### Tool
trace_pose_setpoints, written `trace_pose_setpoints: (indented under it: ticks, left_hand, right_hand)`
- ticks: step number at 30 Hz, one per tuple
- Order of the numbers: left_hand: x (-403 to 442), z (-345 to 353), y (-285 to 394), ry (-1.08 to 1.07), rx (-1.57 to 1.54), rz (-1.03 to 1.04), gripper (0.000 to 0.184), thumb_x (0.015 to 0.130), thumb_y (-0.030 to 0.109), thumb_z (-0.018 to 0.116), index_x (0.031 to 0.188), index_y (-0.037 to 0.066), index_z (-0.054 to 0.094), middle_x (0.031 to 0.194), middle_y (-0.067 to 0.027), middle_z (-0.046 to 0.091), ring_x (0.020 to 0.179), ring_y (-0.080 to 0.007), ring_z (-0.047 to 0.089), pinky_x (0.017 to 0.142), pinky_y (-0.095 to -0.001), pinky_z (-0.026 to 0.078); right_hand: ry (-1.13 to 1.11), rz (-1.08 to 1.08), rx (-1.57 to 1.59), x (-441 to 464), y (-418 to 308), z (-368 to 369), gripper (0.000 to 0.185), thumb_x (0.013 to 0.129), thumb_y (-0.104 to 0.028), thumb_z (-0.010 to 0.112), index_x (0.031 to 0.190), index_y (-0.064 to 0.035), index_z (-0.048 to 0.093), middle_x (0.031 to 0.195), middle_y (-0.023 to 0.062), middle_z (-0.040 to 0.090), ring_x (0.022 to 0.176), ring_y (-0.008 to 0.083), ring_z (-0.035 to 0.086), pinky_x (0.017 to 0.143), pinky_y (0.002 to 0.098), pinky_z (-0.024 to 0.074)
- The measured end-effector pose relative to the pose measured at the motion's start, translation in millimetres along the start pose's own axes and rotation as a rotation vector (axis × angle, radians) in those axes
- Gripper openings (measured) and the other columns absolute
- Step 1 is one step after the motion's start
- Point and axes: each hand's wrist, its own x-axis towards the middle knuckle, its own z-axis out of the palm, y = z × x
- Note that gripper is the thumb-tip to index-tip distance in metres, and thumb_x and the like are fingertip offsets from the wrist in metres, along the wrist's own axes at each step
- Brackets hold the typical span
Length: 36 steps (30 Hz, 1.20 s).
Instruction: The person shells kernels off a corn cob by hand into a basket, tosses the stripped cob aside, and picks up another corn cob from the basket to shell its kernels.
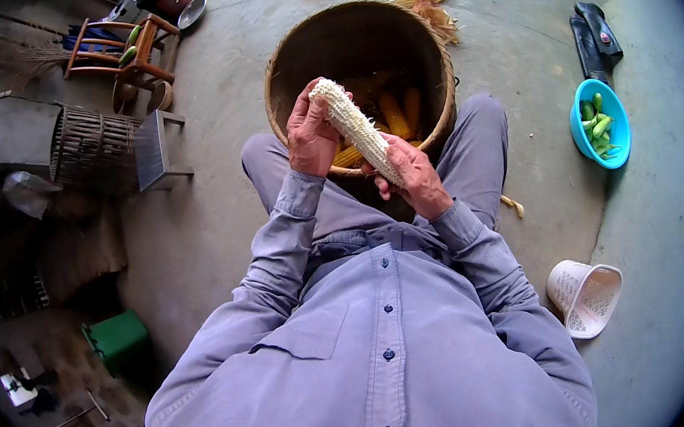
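Observation:
A pale corncob point(356, 130), bare of kernels over the part I can see, is held at a slant between both hands. My left hand point(312, 133) is closed round its upper end, fingers behind and thumb in front. Around the lower end, my right hand point(416, 177) is closed too, thumb along the cob. Just beyond the hands, between the knees, stands a round woven basket point(294, 45), its mouth tipped toward me. Inside lie several yellow ears of corn point(394, 115), partly hidden by the cob and hands.
Dry husks point(428, 11) lie behind the basket. To the right are a blue basin point(580, 123) of green vegetables, black boots point(594, 40) and a white plastic basket point(571, 284). A wooden chair point(154, 45), a metal-topped stool point(153, 152) and a green bin point(117, 338) stand left.

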Motion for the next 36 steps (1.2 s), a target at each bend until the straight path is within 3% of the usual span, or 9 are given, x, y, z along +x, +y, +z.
trace_pose_setpoints:
  ticks: [7, 13, 17, 20, 22, 24, 26, 29, 36]
  left_hand:
    - [8.9, 0.1, -28.2, 0.048, 0.268, -0.014, 0.038, 0.103, 0.023, 0.046, 0.136, 0.004, 0.046, 0.116, -0.014, 0.062, 0.102, -0.0238, 0.065, 0.085, -0.0362, 0.056]
    - [4.6, -100.2, -69.2, -0.129, 1.209, -0.138, 0.032, 0.097, 0.019, 0.054, 0.122, -0.002, 0.057, 0.091, -0.0082, 0.067, 0.087, -0.0127, 0.062, 0.075, -0.0257, 0.05]
    - [-23.7, -96.5, -87.4, -0.263, 2.005, -0.296, 0.029, 0.095, 0.031, 0.055, 0.112, 0.01, 0.066, 0.102, -0.0109, 0.07, 0.094, -0.0284, 0.067, 0.081, -0.0385, 0.052]
    - [-29.7, -95.2, -91.6, -0.21, 1.856, -0.155, 0.027, 0.094, 0.035, 0.054, 0.107, 0.015, 0.066, 0.1, -0.0114, 0.068, 0.094, -0.0332, 0.065, 0.081, -0.0432, 0.051]
    - [-27.5, -91.9, -87.7, -0.159, 1.823, -0.058, 0.023, 0.092, 0.031, 0.055, 0.102, 0.014, 0.065, 0.096, -0.0122, 0.067, 0.09, -0.0348, 0.064, 0.078, -0.0444, 0.051]
    - [-26.9, -85.7, -86.0, -0.102, 1.797, -0.022, 0.019, 0.09, 0.029, 0.058, 0.098, 0.014, 0.066, 0.093, -0.0128, 0.067, 0.087, -0.0349, 0.064, 0.075, -0.0446, 0.051]
    - [-25.9, -83.7, -87.6, -0.09, 1.834, 0.022, 0.018, 0.089, 0.028, 0.059, 0.097, 0.015, 0.067, 0.093, -0.0103, 0.068, 0.085, -0.0324, 0.065, 0.074, -0.0429, 0.052]
    - [-25.2, -78.7, -85.2, -0.06, 1.785, 0.017, 0.02, 0.089, 0.028, 0.06, 0.097, 0.012, 0.068, 0.095, -0.0083, 0.069, 0.087, -0.0309, 0.066, 0.076, -0.041, 0.053]
    - [-20.2, -69.4, -77.6, 0.107, 1.618, -0.04, 0.025, 0.088, 0.029, 0.06, 0.102, 0.011, 0.071, 0.098, -0.0109, 0.071, 0.09, -0.0289, 0.068, 0.082, -0.0373, 0.053]
  right_hand:
    - [0.248, -0.046, -0.183, -4.3, -9.3, -22.6, 0.028, 0.093, -0.019, 0.063, 0.114, -0.0021, 0.059, 0.073, -0.0046, 0.056, 0.052, 0.0012, 0.046, 0.045, 0.0164, 0.0363]
    - [0.647, -0.252, -0.065, -56.6, -80.1, -123.8, 0.049, 0.096, -0.048, 0.053, 0.108, -0.001, 0.058, 0.061, -0.0036, 0.044, 0.041, 0.0034, 0.036, 0.035, 0.0211, 0.0296]
    - [1.112, -0.119, -0.251, -84.0, -35.8, -249.3, 0.05, 0.093, -0.044, 0.058, 0.104, 0.0043, 0.058, 0.069, 0.0027, 0.055, 0.051, 0.009, 0.052, 0.046, 0.0253, 0.0479]
    - [1.293, 0.091, -0.01, -138.8, 63.9, -336.1, 0.035, 0.094, -0.036, 0.06, 0.088, -0.0015, 0.056, 0.067, 0.0072, 0.058, 0.055, 0.0161, 0.057, 0.048, 0.0312, 0.0495]
    - [1.279, 0.356, 0.071, -198.6, 127.8, -354.5, 0.042, 0.095, -0.043, 0.057, 0.072, -0.0084, 0.052, 0.058, 0.007, 0.052, 0.046, 0.0186, 0.051, 0.039, 0.0336, 0.0377]
    - [1.297, 0.61, -0.395, -271.3, 204.8, -372.4, 0.045, 0.093, -0.047, 0.056, 0.078, -0.0049, 0.058, 0.061, 0.0102, 0.056, 0.049, 0.0227, 0.054, 0.04, 0.0359, 0.0411]
    - [1.246, 0.814, -0.135, -307.4, 200.5, -319.8, 0.028, 0.087, -0.026, 0.058, 0.069, -0.0044, 0.062, 0.059, 0.0141, 0.057, 0.054, 0.0253, 0.06, 0.043, 0.0394, 0.0449]
    - [0.814, 1.211, 0.052, -383.7, 262.1, -347.7, 0.016, 0.083, -0.022, 0.059, 0.077, -0.0104, 0.068, 0.061, 0.0106, 0.061, 0.058, 0.0208, 0.062, 0.05, 0.0355, 0.0477]
    - [0.435, 1.481, -0.212, -316.0, 143.7, -332.2, 0.017, 0.088, -0.027, 0.058, 0.089, -0.0115, 0.066, 0.074, 0.0104, 0.063, 0.065, 0.021, 0.062, 0.056, 0.0368, 0.0495]
